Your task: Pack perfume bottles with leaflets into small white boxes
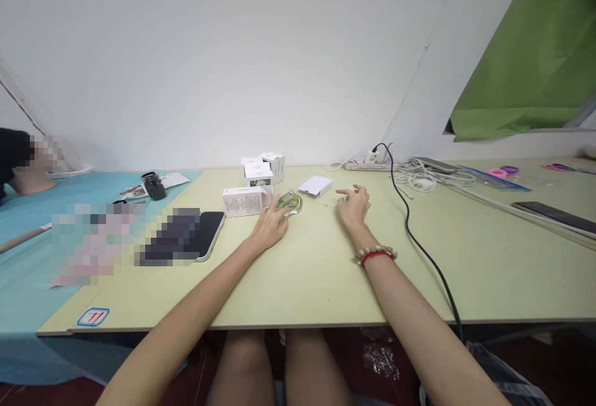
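Note:
My left hand (272, 226) is at the left side of a small rounded clear glass bottle (292, 202) with a yellow-green tint. Its fingers close on the bottle's edge, low over the table. Just behind that hand lies a white printed box (242, 202), its right end flap open. To the right, my right hand (354, 206) is raised slightly above the table, fingers apart and bent, holding nothing. Between the hands, farther back, sits a plain white box piece (315, 185). A tiny pale bit (325, 205) lies near it.
Several white boxes (263, 170) stand against the wall. A phone (210, 235) lies left. A black cable (410, 223) runs from a power strip (367, 166) over the table's front edge. White cables (421, 179) tangle at right. Another person's arm (30, 179) rests at far left.

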The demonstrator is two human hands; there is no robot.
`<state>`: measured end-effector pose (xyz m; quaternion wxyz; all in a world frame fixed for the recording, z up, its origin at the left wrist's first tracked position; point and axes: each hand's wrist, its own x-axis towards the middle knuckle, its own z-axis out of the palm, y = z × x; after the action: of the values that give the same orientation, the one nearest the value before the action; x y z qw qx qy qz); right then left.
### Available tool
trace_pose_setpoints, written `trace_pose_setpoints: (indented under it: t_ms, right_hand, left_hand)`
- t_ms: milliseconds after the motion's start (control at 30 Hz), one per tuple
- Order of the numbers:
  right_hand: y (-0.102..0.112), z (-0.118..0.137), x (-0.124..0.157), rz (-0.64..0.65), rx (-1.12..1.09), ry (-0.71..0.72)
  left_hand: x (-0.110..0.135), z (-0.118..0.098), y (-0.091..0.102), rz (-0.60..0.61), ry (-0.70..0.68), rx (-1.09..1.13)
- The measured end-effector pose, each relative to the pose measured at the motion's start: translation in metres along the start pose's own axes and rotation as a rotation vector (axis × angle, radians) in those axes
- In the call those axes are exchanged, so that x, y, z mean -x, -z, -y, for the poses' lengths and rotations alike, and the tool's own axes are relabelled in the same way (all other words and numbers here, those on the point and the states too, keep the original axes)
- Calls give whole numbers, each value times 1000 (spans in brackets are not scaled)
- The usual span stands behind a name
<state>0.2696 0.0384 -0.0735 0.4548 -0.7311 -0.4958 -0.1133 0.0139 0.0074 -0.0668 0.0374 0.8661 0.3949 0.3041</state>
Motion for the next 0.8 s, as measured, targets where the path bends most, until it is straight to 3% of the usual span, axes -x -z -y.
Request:
trace_pose_setpoints:
  t_ms: [100, 233, 300, 600, 800]
  right_hand:
    - [0, 11, 1, 55, -29, 40]
    - [-4, 16, 5, 324, -17, 100]
    - [-7, 13, 7, 380, 0, 124]
    - [-11, 6, 4, 285, 22, 147]
    - [-8, 28, 14, 382, 20, 374]
  left_hand:
    - [0, 1, 0, 3, 0, 6]
    - [0, 2, -1, -4, -10, 13]
    - [0, 2, -1, -3, -6, 17]
    - [0, 1, -1, 1, 6, 34]
    - [0, 0, -1, 5, 7, 32]
